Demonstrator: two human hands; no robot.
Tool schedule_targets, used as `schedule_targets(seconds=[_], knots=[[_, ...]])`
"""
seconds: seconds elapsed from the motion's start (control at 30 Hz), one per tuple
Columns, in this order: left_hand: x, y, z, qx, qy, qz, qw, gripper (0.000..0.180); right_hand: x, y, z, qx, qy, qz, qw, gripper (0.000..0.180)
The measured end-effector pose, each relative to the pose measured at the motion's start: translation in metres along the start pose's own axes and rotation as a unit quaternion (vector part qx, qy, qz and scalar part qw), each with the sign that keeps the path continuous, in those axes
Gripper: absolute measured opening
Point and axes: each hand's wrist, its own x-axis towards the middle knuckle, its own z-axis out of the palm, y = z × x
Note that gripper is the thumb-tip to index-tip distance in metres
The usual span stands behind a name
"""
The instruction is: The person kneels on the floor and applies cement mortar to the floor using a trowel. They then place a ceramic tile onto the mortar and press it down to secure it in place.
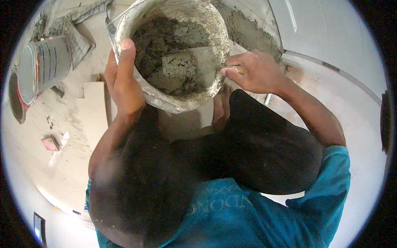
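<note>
Bucket (pixel 178 99) of grey mortar (pixel 165 45) sat tilted toward the camera, up top centre, just above the person's knees. Left hand (pixel 122 78) gripped the bucket's left rim, thumb hooked over the edge, fingers wrapped round the outside wall: grip clenched on the bucket. Right hand (pixel 252 72) was at the right rim, grip closed on the wooden handle of a trowel (pixel 198 58); the flat blade lay inside the bucket, on the mortar, smeared with it. Bucket wall was crusted grey inside and out.

Beyond the bucket, more mortar was heaped on the floor (pixel 62 165) at top right. To the left: a white can (pixel 41 68) lying on its side, a pale tile (pixel 97 111) flat on the floor, a small pink scrap (pixel 50 143) nearer the camera. Teal shirt (pixel 231 211) filled the bottom
</note>
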Motion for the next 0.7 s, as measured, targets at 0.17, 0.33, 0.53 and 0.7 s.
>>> schedule_targets(seconds=[0.17,0.33,0.53,0.7], knots=[[-0.009,-0.011,-0.001,0.025,-0.018,-0.011,0.999,0.05,-0.025,0.009,0.004,0.074,-0.006,0.021,0.997,0.035],[0.002,-0.036,-0.039,0.264,0.041,0.056,0.962,0.04,-0.057,0.013,0.005,0.16,0.059,0.036,0.985,0.037],[0.026,-0.042,-0.083,-0.081,-0.005,-0.133,0.988,0.052,-0.123,0.052,0.05,0.256,0.172,0.132,0.942,0.038],[0.038,-0.041,-0.084,0.036,0.011,-0.128,0.991,0.064,-0.175,0.101,0.086,0.299,0.248,0.297,0.872,0.038]])
